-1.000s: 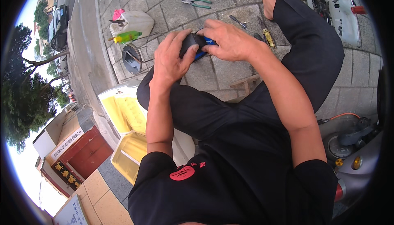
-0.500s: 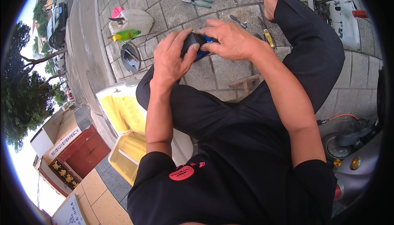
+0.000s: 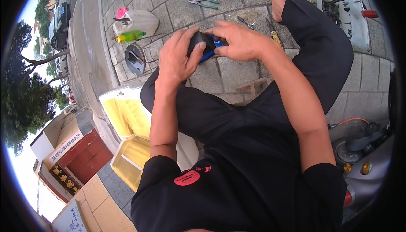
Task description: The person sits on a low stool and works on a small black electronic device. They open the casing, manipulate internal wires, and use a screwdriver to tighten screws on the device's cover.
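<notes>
A black and blue box-shaped block (image 3: 206,41) is held up over the paving beyond my knees; its exact kind I cannot make out. My left hand (image 3: 179,56) wraps its left side, fingers over the far edge and thumb pressed on the dark near face. At its right end, my right hand (image 3: 239,41) has curled fingers and thumb on the blue part, hiding much of that side. Pliers with green handles (image 3: 203,3) lie on the ground past the hands. To the right of my right hand are a yellow-handled screwdriver (image 3: 275,36) and a slim dark tool (image 3: 245,22).
A whitish plastic jug (image 3: 141,22), a green and yellow bottle (image 3: 132,36) and a round dark dish (image 3: 135,65) stand at left. A yellow-lined white container (image 3: 127,113) is beside my left leg. White scooter-like bodywork (image 3: 359,24) lies far right; a grey vehicle (image 3: 370,189) stands near right.
My right thumb and fingers have shifted slightly away from my left thumb, baring more of the block's blue part. My left hand stays nearly in place.
</notes>
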{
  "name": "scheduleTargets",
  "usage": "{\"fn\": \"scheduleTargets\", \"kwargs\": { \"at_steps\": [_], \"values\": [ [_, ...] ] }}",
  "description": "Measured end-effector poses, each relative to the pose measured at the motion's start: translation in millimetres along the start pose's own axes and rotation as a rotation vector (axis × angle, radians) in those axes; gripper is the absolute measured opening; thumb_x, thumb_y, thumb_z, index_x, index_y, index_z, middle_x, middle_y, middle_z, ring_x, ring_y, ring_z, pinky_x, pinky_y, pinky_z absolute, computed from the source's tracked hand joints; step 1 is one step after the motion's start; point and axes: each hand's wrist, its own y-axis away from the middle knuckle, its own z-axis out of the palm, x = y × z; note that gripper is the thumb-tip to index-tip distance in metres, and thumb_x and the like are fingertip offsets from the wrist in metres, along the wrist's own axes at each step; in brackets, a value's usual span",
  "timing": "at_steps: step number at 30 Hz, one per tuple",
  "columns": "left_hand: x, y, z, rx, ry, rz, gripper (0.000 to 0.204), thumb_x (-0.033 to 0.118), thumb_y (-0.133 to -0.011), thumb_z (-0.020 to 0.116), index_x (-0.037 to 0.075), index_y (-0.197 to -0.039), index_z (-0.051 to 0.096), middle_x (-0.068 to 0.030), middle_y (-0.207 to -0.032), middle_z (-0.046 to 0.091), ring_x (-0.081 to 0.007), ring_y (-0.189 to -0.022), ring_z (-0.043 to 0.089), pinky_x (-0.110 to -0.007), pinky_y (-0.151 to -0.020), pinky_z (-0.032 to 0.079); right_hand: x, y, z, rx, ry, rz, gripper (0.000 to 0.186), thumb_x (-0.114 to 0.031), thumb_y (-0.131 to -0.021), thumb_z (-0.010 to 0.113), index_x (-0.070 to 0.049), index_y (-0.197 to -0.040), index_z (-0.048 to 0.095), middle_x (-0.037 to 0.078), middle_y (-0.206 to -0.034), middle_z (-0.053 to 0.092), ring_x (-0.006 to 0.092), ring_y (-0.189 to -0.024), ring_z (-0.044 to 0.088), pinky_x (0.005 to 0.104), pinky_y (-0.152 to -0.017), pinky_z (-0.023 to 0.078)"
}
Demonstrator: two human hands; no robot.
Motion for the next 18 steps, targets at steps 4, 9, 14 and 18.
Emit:
{"fn": "scheduleTargets", "kwargs": {
  "at_steps": [4,9,14,18],
  "values": [
    [3,2,-5,-0.034,0.051,-0.033,0.041,0.029,-0.106,0.073,0.002,-0.136,0.070,-0.0195,-0.113,0.073,-0.0438,-0.104,0.072,-0.049,-0.090,0.058,3,2,4,-0.009,0.020,0.018,0.062,-0.022,-0.094,0.081,-0.001,-0.150,0.066,0.017,-0.122,0.066,0.0361,-0.114,0.069,0.0439,-0.098,0.055],
    [-6,8,-6,-0.008,0.206,-0.093,0.047,0.038,-0.115,0.061,0.001,-0.141,0.069,-0.0221,-0.116,0.073,-0.0472,-0.108,0.071,-0.049,-0.094,0.058,-5,-1,-1,-0.039,0.048,0.035,0.065,-0.026,-0.094,0.081,-0.001,-0.152,0.065,0.017,-0.124,0.066,0.0355,-0.117,0.068,0.0428,-0.101,0.055],
    [-23,12,1,0.057,0.405,-0.172,0.059,0.048,-0.122,0.046,0.000,-0.149,0.067,-0.0148,-0.131,0.077,-0.0255,-0.118,0.072,-0.037,-0.107,0.055,6,-5,3,-0.010,0.098,0.017,0.068,-0.031,-0.094,0.081,0.000,-0.152,0.064,0.018,-0.125,0.067,0.0357,-0.120,0.068,0.0427,-0.105,0.054],
    [-33,11,5,0.131,0.578,-0.163,0.062,0.048,-0.123,0.043,-0.004,-0.148,0.066,-0.0137,-0.131,0.078,-0.0209,-0.118,0.072,-0.036,-0.107,0.055,11,-9,7,0.062,0.143,-0.033,0.068,-0.032,-0.095,0.081,0.000,-0.153,0.064,0.019,-0.132,0.069,0.0367,-0.125,0.068,0.0423,-0.110,0.053]
  ]
}}
